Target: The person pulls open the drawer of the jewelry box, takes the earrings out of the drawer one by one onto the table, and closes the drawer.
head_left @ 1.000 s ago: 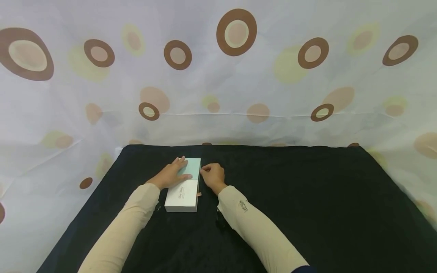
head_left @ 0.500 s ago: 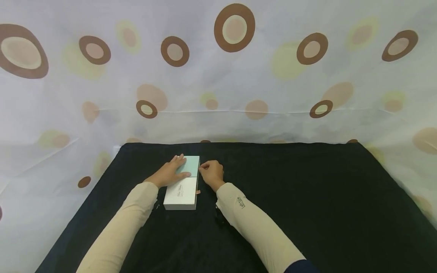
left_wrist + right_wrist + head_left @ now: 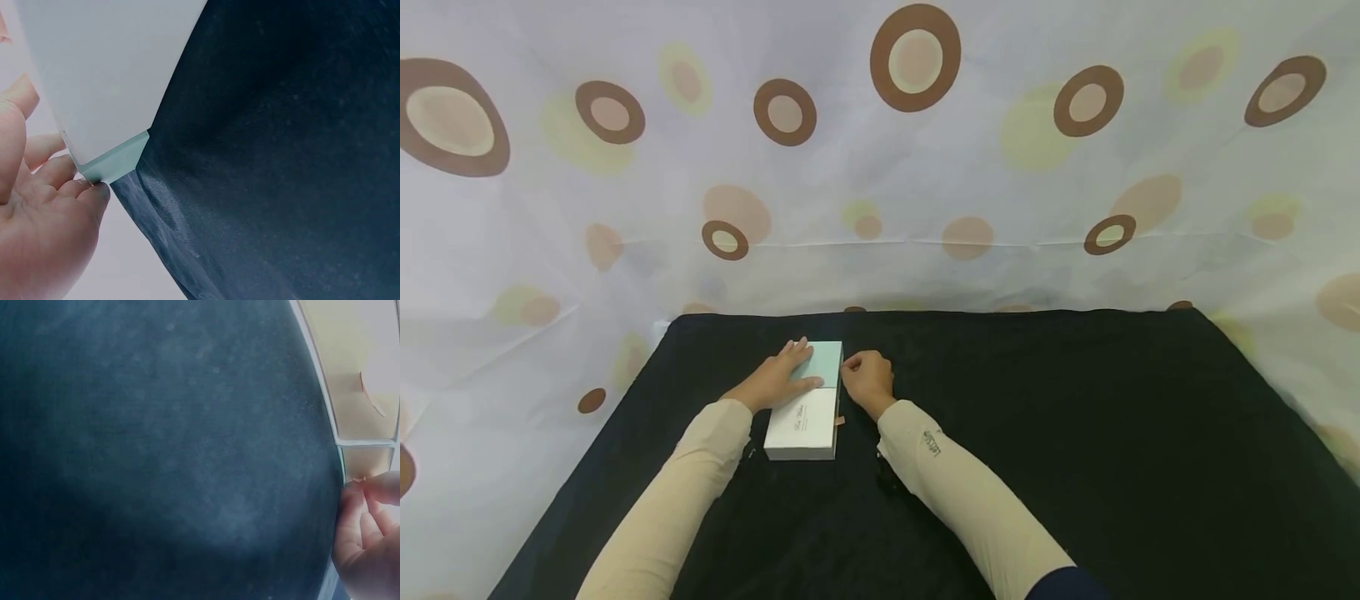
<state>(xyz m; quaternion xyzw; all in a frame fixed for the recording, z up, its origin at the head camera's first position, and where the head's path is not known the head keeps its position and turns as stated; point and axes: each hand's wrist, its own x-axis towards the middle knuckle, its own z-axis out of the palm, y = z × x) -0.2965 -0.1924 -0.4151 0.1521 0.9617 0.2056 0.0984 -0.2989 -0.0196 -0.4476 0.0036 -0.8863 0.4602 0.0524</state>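
A white box with a mint-green end section lies on a black cloth, left of centre in the head view. My left hand rests on its top, fingers spread over the mint part and thumb near the seam. In the left wrist view, fingertips touch the box by its mint corner. At the box's right side, my right hand pinches a small ribbon tab at the mint section, mostly hidden by the fingers. Another ribbon tab sticks out from the white section's side.
The black cloth covers the table around the box and extends far to the right. Behind it hangs a pale curtain with brown and yellow ovals. The box sits near the cloth's far edge.
The head view has shifted slightly. Both hands and the box keep nearly the same positions relative to one another.
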